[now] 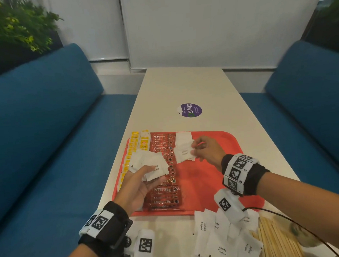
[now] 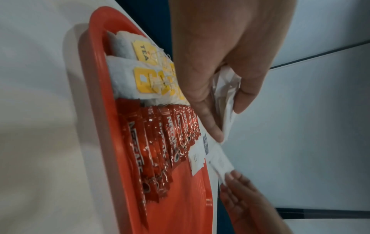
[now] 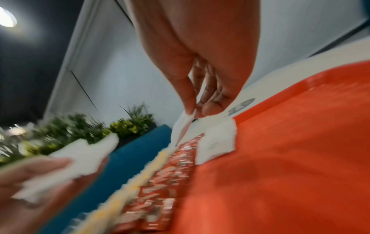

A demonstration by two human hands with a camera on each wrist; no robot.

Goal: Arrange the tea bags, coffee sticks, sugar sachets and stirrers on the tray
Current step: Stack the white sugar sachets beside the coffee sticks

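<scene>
Tray (image 1: 224,176): red, on the white bench (image 1: 181,87); its right half bare.
Tea bags (image 1: 134,145): a column along the tray's 9 o'clock edge.
Coffee sticks (image 1: 165,191): overlapped in a row just right of the tea, keeping kinds apart.
Sugar column (image 1: 182,142): started toward 12 o'clock, beside the sticks.
Right hand (image 1: 205,151): grip closed, thumb and fingertips pinching one sachet (image 1: 184,153), apparently to lay it on that column.
Left hand (image 1: 135,188): grip curled round a fan of sugar sachets (image 1: 149,165) above the sticks, likely a supply close to the feeding hand.
Loose sachets (image 1: 222,243): on the bench at 6 o'clock.
Stirrers (image 1: 276,241): beside them, not yet on the tray.
</scene>
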